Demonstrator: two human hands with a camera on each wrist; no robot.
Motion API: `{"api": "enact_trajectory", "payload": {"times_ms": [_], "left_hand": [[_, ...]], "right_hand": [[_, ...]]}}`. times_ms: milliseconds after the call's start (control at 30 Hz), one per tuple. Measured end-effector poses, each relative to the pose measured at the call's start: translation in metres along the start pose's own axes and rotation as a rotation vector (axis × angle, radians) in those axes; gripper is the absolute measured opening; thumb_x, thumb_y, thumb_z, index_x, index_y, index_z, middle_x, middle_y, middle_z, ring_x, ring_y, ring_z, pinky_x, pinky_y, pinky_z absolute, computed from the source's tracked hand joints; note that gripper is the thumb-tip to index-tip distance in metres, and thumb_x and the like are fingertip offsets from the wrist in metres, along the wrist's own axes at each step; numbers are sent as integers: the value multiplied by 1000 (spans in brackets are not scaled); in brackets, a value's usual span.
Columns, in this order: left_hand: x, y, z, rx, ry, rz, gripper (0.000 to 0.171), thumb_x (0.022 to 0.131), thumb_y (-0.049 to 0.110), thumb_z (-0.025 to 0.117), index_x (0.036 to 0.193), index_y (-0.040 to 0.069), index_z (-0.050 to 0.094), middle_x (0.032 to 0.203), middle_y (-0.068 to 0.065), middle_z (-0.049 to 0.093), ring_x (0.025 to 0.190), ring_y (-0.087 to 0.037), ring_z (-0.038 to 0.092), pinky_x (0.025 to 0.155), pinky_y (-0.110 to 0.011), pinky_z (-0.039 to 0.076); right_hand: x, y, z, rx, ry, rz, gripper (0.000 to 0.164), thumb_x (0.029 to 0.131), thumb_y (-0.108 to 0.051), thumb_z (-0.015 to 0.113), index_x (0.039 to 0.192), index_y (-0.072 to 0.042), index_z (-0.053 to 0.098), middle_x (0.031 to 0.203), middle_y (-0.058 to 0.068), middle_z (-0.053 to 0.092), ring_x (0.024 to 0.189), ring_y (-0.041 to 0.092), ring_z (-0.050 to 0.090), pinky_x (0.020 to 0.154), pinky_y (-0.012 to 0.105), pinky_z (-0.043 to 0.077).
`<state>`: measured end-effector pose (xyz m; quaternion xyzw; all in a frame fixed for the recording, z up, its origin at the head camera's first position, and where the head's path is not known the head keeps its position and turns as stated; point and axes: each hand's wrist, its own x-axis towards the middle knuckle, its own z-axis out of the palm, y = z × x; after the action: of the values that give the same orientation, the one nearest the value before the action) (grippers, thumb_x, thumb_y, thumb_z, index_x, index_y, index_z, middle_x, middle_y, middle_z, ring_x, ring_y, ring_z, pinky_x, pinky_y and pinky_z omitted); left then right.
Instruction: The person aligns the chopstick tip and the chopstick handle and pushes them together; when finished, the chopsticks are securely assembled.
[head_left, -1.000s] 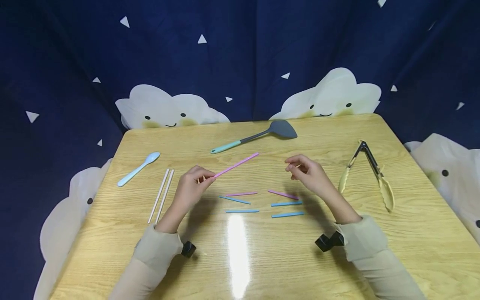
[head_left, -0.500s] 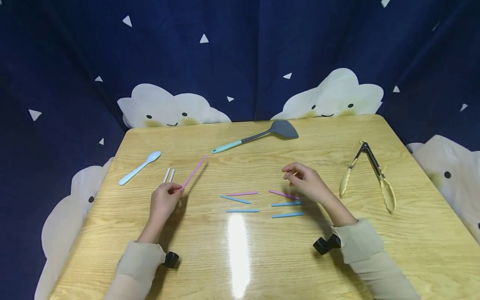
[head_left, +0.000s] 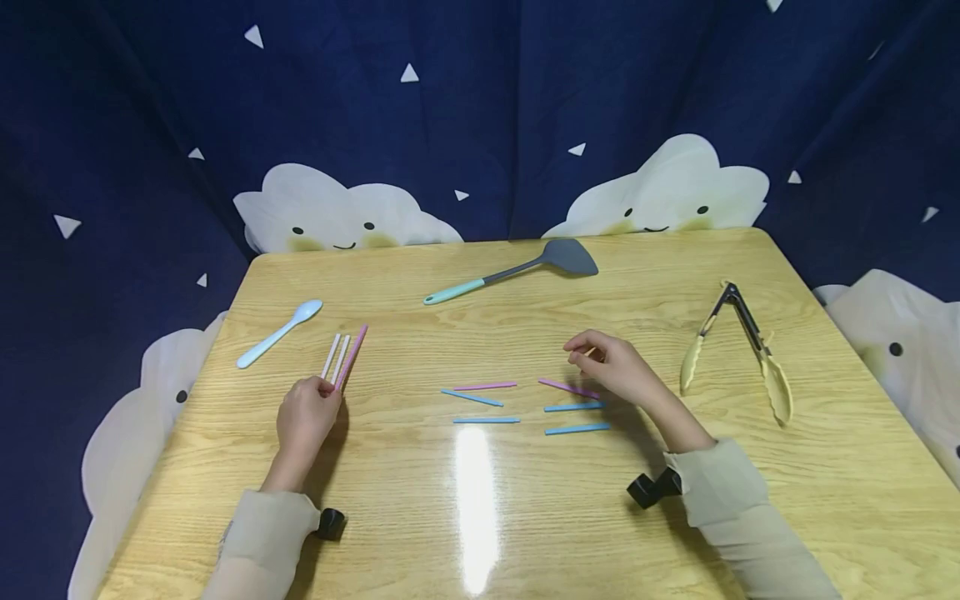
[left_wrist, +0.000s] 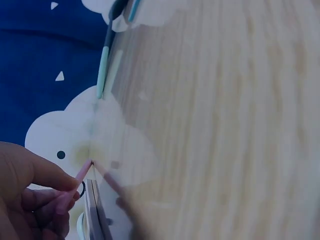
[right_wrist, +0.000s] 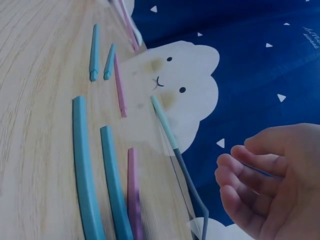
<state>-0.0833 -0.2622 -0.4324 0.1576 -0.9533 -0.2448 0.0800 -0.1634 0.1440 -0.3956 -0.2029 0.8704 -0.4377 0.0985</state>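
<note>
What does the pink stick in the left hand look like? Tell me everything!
The pink stick is thin, straight and plain pink, and looks like plastic. The left hand pinches it near one end, which the hand partly hides. In the head view, its other end points toward the far side of the table, leaning slightly right. It is just right of two white sticks. I can't tell whether it touches them or the table.
</note>
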Motion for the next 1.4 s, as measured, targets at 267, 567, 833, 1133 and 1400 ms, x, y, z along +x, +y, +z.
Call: {"api": "enact_trajectory", "payload": {"times_ms": [267, 567, 833, 1133, 1400], "left_hand": [[-1, -1, 2, 126, -76, 31, 11, 78, 9, 58, 74, -1, 60, 70, -14, 57, 57, -26, 52, 46, -38, 41], [2, 3, 1, 190, -154, 16, 12, 79, 10, 60, 76, -1, 64, 70, -13, 59, 58, -25, 54, 45, -38, 41], [0, 13, -10, 173, -164, 10, 16, 82, 15, 59, 79, 0, 63, 69, -11, 59, 56, -23, 51, 45, -35, 39], [0, 50, -5, -48, -163, 229, 11, 82, 11, 61, 82, 2, 66, 73, -7, 62, 62, -18, 53, 55, -32, 43], [6, 85, 18, -121, -301, 454, 9, 83, 10, 62, 88, 6, 69, 83, -4, 63, 70, -15, 55, 60, -28, 45]], "right_hand": [[4, 9, 9, -176, -47, -6, 16, 86, -9, 57, 100, -2, 62, 85, 5, 61, 73, 16, 55, 61, 29, 44], [9, 20, 22, -317, -116, 19, 14, 82, -10, 63, 95, -5, 63, 81, 1, 59, 71, 14, 53, 62, 31, 44], [12, 27, 32, -386, -148, 45, 12, 79, -14, 68, 88, -9, 62, 78, -1, 52, 68, 14, 46, 60, 28, 40], [13, 29, 30, -413, -119, 50, 6, 78, -10, 64, 78, -11, 59, 74, 0, 51, 64, 14, 45, 55, 28, 38], [7, 23, 22, -333, -68, 81, 4, 81, -12, 63, 84, -11, 61, 76, 0, 58, 66, 13, 51, 57, 29, 42]]}}
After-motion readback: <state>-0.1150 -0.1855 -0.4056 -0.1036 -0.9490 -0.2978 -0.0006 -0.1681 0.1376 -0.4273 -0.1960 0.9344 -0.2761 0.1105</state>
